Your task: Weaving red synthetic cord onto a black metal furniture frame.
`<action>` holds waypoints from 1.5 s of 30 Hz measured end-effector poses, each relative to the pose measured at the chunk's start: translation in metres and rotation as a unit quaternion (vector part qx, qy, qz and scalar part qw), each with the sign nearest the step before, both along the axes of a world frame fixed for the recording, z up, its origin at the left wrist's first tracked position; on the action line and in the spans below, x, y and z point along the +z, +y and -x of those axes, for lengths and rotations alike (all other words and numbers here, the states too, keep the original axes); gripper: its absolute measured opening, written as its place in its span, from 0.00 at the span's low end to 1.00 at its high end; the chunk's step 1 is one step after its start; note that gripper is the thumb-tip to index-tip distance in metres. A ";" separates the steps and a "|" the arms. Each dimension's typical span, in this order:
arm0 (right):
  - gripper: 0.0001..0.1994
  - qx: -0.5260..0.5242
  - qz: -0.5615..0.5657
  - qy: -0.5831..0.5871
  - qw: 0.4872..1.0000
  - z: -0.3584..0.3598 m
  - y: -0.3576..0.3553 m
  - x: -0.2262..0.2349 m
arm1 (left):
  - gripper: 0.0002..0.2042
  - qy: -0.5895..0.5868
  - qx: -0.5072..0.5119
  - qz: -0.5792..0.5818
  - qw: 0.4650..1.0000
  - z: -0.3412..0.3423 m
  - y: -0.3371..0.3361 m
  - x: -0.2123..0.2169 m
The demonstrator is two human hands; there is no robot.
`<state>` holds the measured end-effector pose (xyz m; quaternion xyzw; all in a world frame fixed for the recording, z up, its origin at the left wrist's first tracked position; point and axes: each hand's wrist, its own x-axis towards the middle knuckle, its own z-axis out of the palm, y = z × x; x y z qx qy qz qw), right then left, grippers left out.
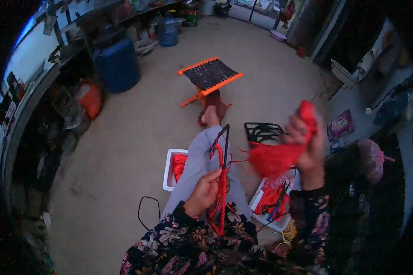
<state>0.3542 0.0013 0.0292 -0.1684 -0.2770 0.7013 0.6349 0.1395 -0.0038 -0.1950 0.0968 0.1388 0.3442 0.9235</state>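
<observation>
Over my lap, my left hand (205,192) pinches a narrow black frame (226,142) partly wrapped in red cord (223,201). Out to the right, my right hand (311,149) is raised and closed around a loose bundle of red cord (277,158), smeared by motion. A strand runs from the bundle toward the frame. A white box (166,176) with red cord stands left of my legs. Below my right hand, another white box (255,199) holds red cord and a dark tool too unclear to name.
One foot rests by an orange folding stool (211,73) with a dark woven seat. Black frames (261,131) lie right of my knees; a black wire loop (149,198) lies on the left. A blue barrel (117,64) and laden shelf line the left wall.
</observation>
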 end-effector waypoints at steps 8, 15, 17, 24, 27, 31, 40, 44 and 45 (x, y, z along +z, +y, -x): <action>0.23 -0.026 -0.072 -0.125 0.989 -0.074 -0.083 0.107 | 0.10 0.021 0.001 -0.001 1.000 0.009 -0.001 0.003; 0.21 -0.324 0.080 -0.530 0.780 -0.107 -0.190 0.056 | 0.12 0.160 -0.004 -0.057 0.986 0.004 0.007 0.000; 0.21 -0.336 0.162 -0.606 0.703 -0.116 -0.184 0.008 | 0.11 0.268 0.067 -0.091 0.957 0.013 0.025 -0.011; 0.10 -0.140 0.319 -0.628 0.696 -0.083 -0.153 -0.026 | 0.07 0.419 0.119 -0.266 0.860 -0.008 0.105 -0.004; 0.18 -0.099 0.317 -0.588 0.737 -0.078 -0.147 -0.051 | 0.07 0.464 0.102 -0.252 0.843 -0.031 0.123 -0.021; 0.27 -0.033 0.274 -0.475 0.836 -0.023 -0.095 -0.087 | 0.06 0.540 0.114 -0.269 0.789 -0.029 0.123 -0.009; 0.19 -0.046 0.246 -0.312 0.917 0.050 -0.009 -0.177 | 0.04 0.492 0.141 -0.295 0.807 -0.035 0.131 -0.022; 0.16 -0.164 0.238 -0.445 0.847 0.046 0.013 -0.196 | 0.05 0.480 0.129 -0.255 0.829 -0.029 0.130 -0.009; 0.15 -0.181 0.222 -0.450 0.846 0.046 0.015 -0.196 | 0.04 0.486 0.139 -0.272 0.819 -0.028 0.131 -0.009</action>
